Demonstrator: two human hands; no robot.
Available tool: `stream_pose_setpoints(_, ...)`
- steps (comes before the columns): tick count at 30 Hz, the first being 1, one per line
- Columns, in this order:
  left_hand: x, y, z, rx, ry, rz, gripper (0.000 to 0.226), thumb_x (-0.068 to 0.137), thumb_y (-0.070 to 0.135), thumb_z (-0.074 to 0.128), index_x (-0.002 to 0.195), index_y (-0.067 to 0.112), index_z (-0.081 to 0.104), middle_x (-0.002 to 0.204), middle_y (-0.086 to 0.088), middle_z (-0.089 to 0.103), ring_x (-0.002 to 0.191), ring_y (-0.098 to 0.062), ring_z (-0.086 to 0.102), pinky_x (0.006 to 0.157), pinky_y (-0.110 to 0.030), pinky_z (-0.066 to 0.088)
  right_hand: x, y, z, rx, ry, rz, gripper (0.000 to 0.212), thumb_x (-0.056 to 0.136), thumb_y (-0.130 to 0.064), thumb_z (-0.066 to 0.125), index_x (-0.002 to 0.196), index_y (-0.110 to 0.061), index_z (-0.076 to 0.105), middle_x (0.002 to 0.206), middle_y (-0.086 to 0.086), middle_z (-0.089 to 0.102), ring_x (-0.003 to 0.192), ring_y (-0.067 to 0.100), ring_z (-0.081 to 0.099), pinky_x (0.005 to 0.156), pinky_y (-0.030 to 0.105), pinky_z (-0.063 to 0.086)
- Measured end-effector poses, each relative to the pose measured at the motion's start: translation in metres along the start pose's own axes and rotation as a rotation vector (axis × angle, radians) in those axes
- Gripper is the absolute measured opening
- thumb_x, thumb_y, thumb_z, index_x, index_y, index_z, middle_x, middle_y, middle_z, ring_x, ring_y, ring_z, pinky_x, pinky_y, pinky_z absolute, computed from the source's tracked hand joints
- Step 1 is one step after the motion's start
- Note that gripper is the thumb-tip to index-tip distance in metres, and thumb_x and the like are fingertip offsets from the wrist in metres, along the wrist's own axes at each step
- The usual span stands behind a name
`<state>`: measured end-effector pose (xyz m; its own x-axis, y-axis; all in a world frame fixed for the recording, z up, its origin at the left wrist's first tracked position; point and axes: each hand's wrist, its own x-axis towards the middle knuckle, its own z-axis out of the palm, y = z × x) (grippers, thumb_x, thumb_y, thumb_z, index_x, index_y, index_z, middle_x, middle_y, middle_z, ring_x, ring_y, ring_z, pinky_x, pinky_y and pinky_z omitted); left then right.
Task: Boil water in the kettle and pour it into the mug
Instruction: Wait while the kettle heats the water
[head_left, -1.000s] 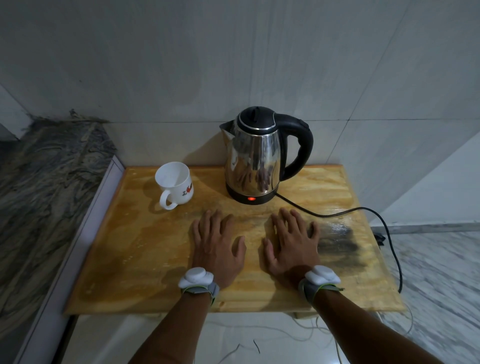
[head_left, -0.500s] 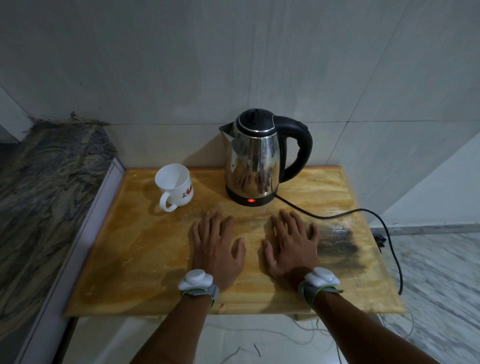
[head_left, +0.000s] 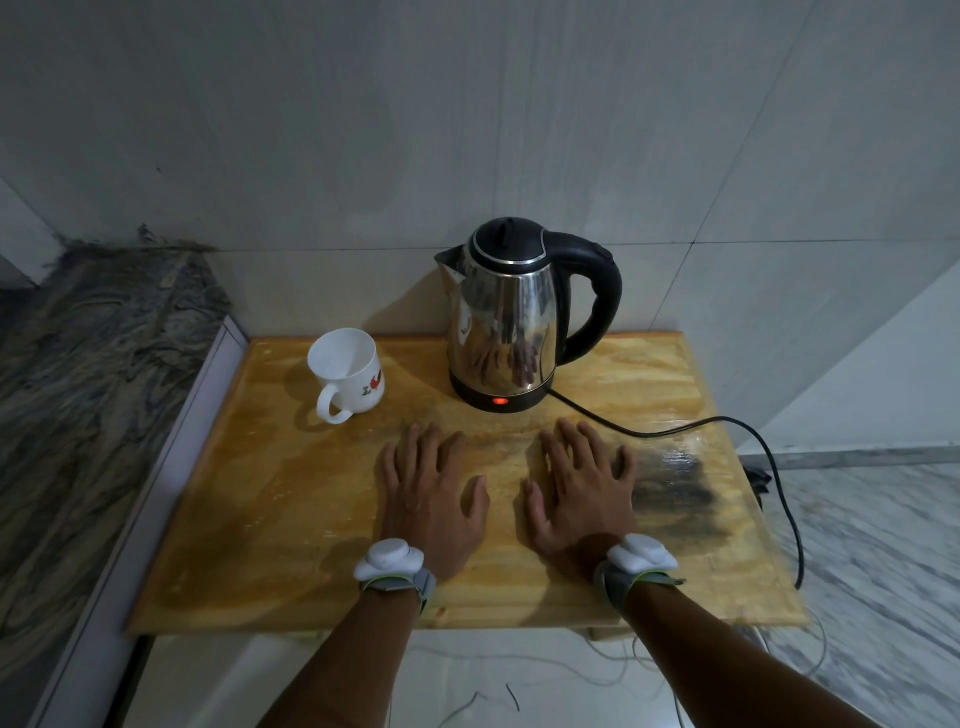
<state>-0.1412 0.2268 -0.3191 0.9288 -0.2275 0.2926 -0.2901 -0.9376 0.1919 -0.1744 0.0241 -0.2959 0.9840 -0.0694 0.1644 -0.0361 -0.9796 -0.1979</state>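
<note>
The stainless steel electric kettle (head_left: 506, 317) stands at 12 o'clock on the wooden table (head_left: 270, 519), lid closed, a red indicator light (head_left: 500, 401) glowing on its black base, its cord (head_left: 727, 431) trailing off toward 3 o'clock. The white mug (head_left: 349, 373) sits upright at 10 o'clock, apart from the kettle. The left hand (head_left: 431, 499) and right hand (head_left: 582, 493) lie flat, palms down, fingers straight and spread, holding nothing. With water inside, the kettle will likely be heavy and its polished wall hot and slick; the black handle (head_left: 597, 296) on its right is the safe hold. The ceramic mug is light and breakable.
</note>
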Motion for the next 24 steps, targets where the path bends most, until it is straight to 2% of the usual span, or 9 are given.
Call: stream_pose_setpoints(24,0.0003,0.0033,-0.0070,0.000,-0.031,-0.011,0.060,0.090,0.053,0.054,0.142,0.023,0.058,0.151,-0.010,0.055,0.147,-0.037,0.043,0.118,-0.061,0.031,0.0007,0.0011,0.0036,-0.020,-0.012,0.011,0.069,0.084,-0.062,0.041,0.144,-0.028,0.039,0.154,0.002,0.035,0.144,0.024,0.025,0.107,0.067,0.019)
